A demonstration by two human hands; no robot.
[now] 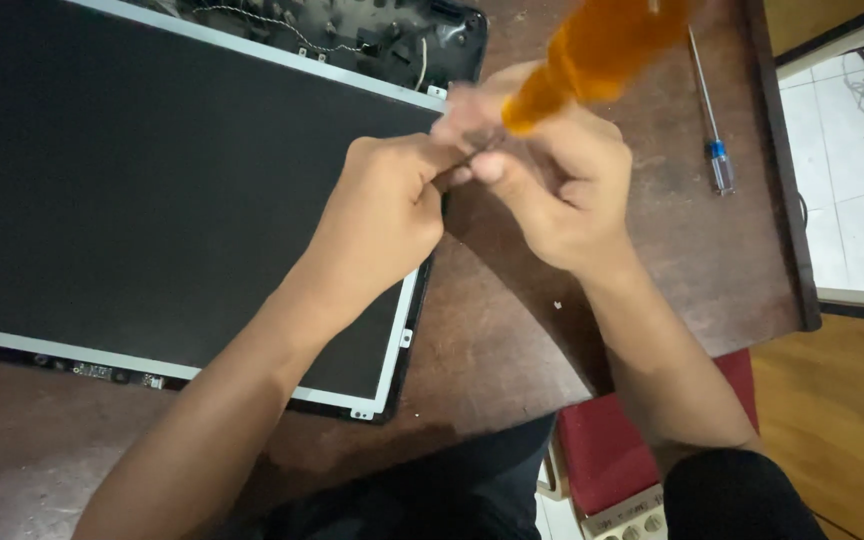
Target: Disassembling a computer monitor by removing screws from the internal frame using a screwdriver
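Two hands meet over the panel [152, 190] edge.
Right hand [562, 195] grips the orange handle [592, 50], which juts toward 1 o'clock; left hand [392, 210] pinches its blurred tip.

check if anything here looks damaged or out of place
The screen panel lies bare on the table, out of its casing, with loose wires showing at its top edge. The hands hold an orange screwdriver.
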